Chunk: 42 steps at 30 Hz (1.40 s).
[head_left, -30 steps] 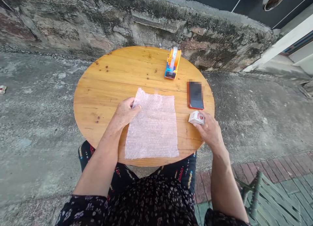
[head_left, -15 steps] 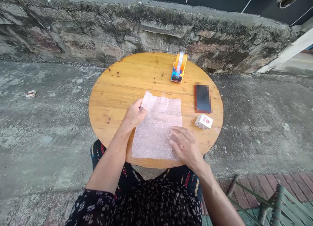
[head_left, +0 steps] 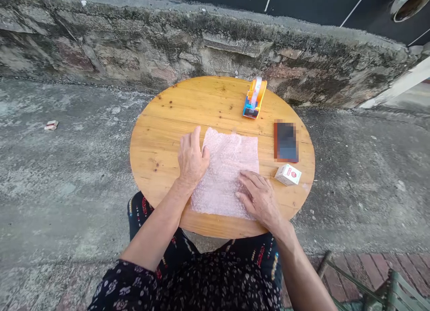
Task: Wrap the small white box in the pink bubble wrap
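A pinkish sheet of bubble wrap (head_left: 225, 176) lies flat near the front of the round wooden table (head_left: 161, 145). My left hand (head_left: 193, 158) rests at its left edge, fingers stretched forward over the wood and the thumb on the wrap. On the lower right part of the sheet lies my right hand (head_left: 260, 199), palm down with fingers extended. Neither hand grips anything. Just right of the wrap stands a small white box (head_left: 288, 174) with red print.
A tape dispenser (head_left: 255, 98), orange and blue, stands at the table's back right. A dark phone-like slab (head_left: 286, 141), pixelated, lies behind the box. Beyond the table runs a low stone wall (head_left: 134, 51). Part of a green chair (head_left: 393, 288) shows at lower right.
My left hand has let go of the wrap's left edge and its fingers have straightened. My right hand has stayed on the sheet. The whole view has shifted slightly.
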Each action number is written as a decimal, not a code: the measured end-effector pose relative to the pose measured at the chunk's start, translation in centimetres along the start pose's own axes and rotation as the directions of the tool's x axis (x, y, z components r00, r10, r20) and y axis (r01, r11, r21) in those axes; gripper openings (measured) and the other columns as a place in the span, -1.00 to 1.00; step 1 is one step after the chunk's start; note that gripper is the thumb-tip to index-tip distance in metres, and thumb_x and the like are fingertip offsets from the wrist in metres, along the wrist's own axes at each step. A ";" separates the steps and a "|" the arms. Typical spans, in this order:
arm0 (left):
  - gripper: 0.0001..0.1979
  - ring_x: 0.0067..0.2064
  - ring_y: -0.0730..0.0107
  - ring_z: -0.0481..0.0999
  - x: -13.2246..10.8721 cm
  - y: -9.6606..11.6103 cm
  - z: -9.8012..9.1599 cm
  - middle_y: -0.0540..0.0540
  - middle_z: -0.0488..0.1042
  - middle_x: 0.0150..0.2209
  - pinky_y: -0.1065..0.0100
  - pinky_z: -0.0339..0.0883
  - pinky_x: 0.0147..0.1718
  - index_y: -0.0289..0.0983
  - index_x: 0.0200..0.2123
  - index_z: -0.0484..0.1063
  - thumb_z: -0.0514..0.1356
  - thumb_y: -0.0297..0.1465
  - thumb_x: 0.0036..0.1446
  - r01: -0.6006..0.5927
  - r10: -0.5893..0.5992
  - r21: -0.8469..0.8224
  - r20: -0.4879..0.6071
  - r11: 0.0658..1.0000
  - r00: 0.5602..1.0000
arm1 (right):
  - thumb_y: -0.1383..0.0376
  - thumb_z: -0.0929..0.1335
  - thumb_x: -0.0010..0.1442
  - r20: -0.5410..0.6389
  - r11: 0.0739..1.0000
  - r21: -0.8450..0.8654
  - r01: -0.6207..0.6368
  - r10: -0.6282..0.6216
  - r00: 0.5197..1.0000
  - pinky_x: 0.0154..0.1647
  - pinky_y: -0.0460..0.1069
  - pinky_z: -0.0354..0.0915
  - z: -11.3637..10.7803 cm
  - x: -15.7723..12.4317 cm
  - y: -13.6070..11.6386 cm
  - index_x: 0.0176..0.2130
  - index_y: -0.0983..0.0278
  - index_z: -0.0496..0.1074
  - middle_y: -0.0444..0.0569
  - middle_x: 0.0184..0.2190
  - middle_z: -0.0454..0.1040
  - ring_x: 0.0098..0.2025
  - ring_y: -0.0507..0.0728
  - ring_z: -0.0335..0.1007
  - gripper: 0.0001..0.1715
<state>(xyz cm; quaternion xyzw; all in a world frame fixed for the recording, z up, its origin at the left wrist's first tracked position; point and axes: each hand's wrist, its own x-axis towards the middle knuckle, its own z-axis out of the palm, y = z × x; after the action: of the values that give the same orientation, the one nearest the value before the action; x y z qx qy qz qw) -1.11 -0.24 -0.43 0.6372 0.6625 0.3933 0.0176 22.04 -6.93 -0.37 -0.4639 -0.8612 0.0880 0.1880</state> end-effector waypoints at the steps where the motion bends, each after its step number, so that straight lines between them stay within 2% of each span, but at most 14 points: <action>1: -0.44 0.10 0.04 0.33 -0.2 0.4 -0.1 -0.25 0.38 0.04 0.05 0.24 0.11 -0.26 0.25 0.19 0.08 -0.47 0.16 -0.056 0.056 0.001 -0.006 0.998 0.998 | 0.23 0.32 0.28 -0.012 1.000 0.002 0.001 -0.001 1.000 0.12 0.26 0.25 0.0 0.0 0.1 0.11 0.28 0.40 0.15 0.18 0.39 0.20 0.31 0.28 -0.57; 3: -0.55 0.12 0.05 0.32 -0.7 1.2 -0.1 -0.24 0.35 0.07 0.07 0.22 0.13 -0.25 0.16 0.31 0.08 -0.44 0.18 -0.193 0.195 -0.039 0.070 0.980 0.978 | 0.23 0.31 0.28 -0.032 1.000 0.000 0.001 -0.001 0.999 0.12 0.26 0.26 -0.2 0.3 0.1 0.10 0.27 0.40 0.15 0.17 0.40 0.19 0.31 0.29 -0.59; 4: -0.59 0.15 0.05 0.30 -0.9 1.5 -0.1 -0.25 0.33 0.10 0.07 0.21 0.14 -0.25 0.11 0.36 0.10 -0.40 0.18 -0.264 0.271 -0.071 0.129 0.962 0.954 | 0.23 0.31 0.28 -0.034 1.000 -0.007 -0.003 0.003 0.999 0.12 0.25 0.26 -0.3 0.5 0.1 0.10 0.27 0.40 0.15 0.18 0.39 0.20 0.31 0.28 -0.58; 7: -0.53 0.27 -0.06 0.18 -1.3 2.0 -0.1 -0.28 0.21 0.25 -0.01 0.08 0.23 -0.28 0.09 0.38 0.20 -0.23 0.13 -0.414 0.436 -0.140 0.307 0.900 0.846 | 0.21 0.30 0.28 0.000 0.999 -0.049 -0.024 0.024 1.000 0.16 0.27 0.23 -0.2 1.4 0.1 0.18 0.30 0.33 0.16 0.25 0.31 0.25 0.33 0.21 -0.50; 10: -0.33 0.34 -0.12 0.07 -1.2 1.5 0.1 -0.32 0.12 0.32 -0.06 -0.03 0.29 -0.30 0.19 0.28 0.24 -0.08 0.08 -0.428 0.437 -0.134 0.475 0.894 0.764 | 0.13 0.30 0.29 0.043 0.993 -0.104 -0.054 0.059 0.997 0.21 0.29 0.18 0.3 2.2 0.0 0.25 0.34 0.25 0.18 0.29 0.24 0.30 0.36 0.14 -0.38; 14: -0.10 0.37 -0.07 0.03 -0.6 0.4 0.3 -0.33 0.08 0.35 0.00 -0.09 0.32 -0.31 0.28 0.14 0.28 0.02 -0.02 -0.403 0.400 -0.127 0.567 0.906 0.720 | 0.04 0.28 0.29 -0.001 0.980 -0.144 -0.134 0.135 0.991 0.23 0.32 0.14 1.0 2.0 0.4 0.25 0.36 0.23 0.22 0.31 0.21 0.31 0.40 0.12 -0.31; 19: -0.03 0.39 -0.05 0.00 -0.3 -0.1 0.4 -0.34 0.06 0.37 0.04 -0.11 0.33 -0.35 0.31 0.09 0.31 0.02 -0.06 -0.403 0.399 -0.130 0.579 0.906 0.711 | 0.08 0.27 0.31 -0.011 0.972 -0.162 -0.172 0.172 0.985 0.24 0.31 0.15 0.5 0.3 1.4 0.26 0.36 0.22 0.20 0.31 0.22 0.32 0.38 0.12 -0.35; 23: -0.02 0.39 -0.07 0.00 -0.4 -0.1 0.3 -0.32 0.05 0.37 0.02 -0.11 0.33 -0.33 0.32 0.09 0.30 0.05 -0.06 -0.395 0.401 -0.146 0.586 0.907 0.704 | 0.15 0.26 0.31 -0.024 0.975 -0.163 -0.151 0.149 0.989 0.23 0.29 0.18 -0.2 0.1 0.8 0.23 0.36 0.26 0.19 0.29 0.25 0.32 0.36 0.12 -0.41; 25: -0.02 0.39 -0.07 -0.01 -0.4 -0.1 0.3 -0.30 0.03 0.38 0.00 -0.13 0.34 -0.31 0.33 0.08 0.28 0.07 -0.05 -0.389 0.398 -0.151 0.593 0.909 0.700 | 0.16 0.26 0.32 -0.024 0.980 -0.161 -0.116 0.113 0.993 0.24 0.28 0.18 -0.3 0.6 -0.1 0.24 0.35 0.25 0.17 0.30 0.23 0.33 0.34 0.10 -0.42; 29: 0.00 0.39 -0.08 -0.02 -0.3 -0.2 0.3 -0.31 0.04 0.38 -0.03 -0.12 0.34 -0.30 0.33 0.06 0.27 0.09 -0.05 -0.380 0.391 -0.148 0.587 0.913 0.709 | 0.15 0.29 0.29 0.068 0.988 -0.153 -0.028 0.039 0.997 0.27 0.25 0.14 0.3 1.4 -0.9 0.27 0.35 0.23 0.16 0.31 0.22 0.34 0.32 0.09 -0.37; 33: -0.01 0.38 -0.07 0.02 -0.3 -0.2 0.4 -0.31 0.08 0.36 -0.02 -0.08 0.33 -0.32 0.32 0.09 0.32 0.03 -0.07 -0.392 0.410 -0.161 0.571 0.906 0.711 | 0.13 0.28 0.31 0.041 0.973 -0.190 -0.134 0.145 0.989 0.26 0.27 0.15 -0.1 -0.6 0.5 0.24 0.37 0.27 0.16 0.28 0.27 0.30 0.34 0.15 -0.39; 36: -0.04 0.37 -0.08 0.05 -0.2 -0.2 0.4 -0.32 0.10 0.35 -0.03 -0.05 0.33 -0.34 0.31 0.12 0.30 0.04 -0.04 -0.402 0.432 -0.183 0.554 0.897 0.712 | 0.15 0.27 0.31 -0.019 0.969 -0.189 -0.158 0.157 0.987 0.23 0.27 0.19 -1.1 -2.2 1.0 0.19 0.39 0.31 0.19 0.24 0.31 0.28 0.35 0.18 -0.45; 39: -0.18 0.36 -0.04 0.09 -0.3 -0.3 0.5 -0.31 0.15 0.33 -0.03 -0.01 0.32 -0.33 0.29 0.16 0.24 -0.02 0.08 -0.370 0.418 -0.199 0.509 0.908 0.753 | 0.20 0.27 0.31 -0.039 0.981 -0.144 -0.131 0.127 0.991 0.24 0.26 0.19 -1.8 -1.3 0.1 0.17 0.36 0.33 0.18 0.24 0.31 0.29 0.33 0.17 -0.50; 42: -0.36 0.34 0.04 0.15 -0.3 -0.4 0.7 -0.27 0.24 0.29 0.02 0.03 0.31 -0.33 0.26 0.20 0.16 -0.12 0.20 -0.343 0.392 -0.189 0.423 0.920 0.817 | 0.26 0.22 0.33 0.003 0.988 -0.112 -0.102 0.103 0.995 0.28 0.24 0.17 -1.2 1.6 -1.3 0.21 0.34 0.29 0.13 0.30 0.24 0.33 0.28 0.11 -0.50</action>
<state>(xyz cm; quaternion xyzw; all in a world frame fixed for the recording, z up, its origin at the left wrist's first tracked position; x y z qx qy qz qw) -1.01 -0.13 -1.30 0.8249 0.4829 0.2642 0.1283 20.75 -6.31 1.55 -0.5171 -0.8405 0.0512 0.1534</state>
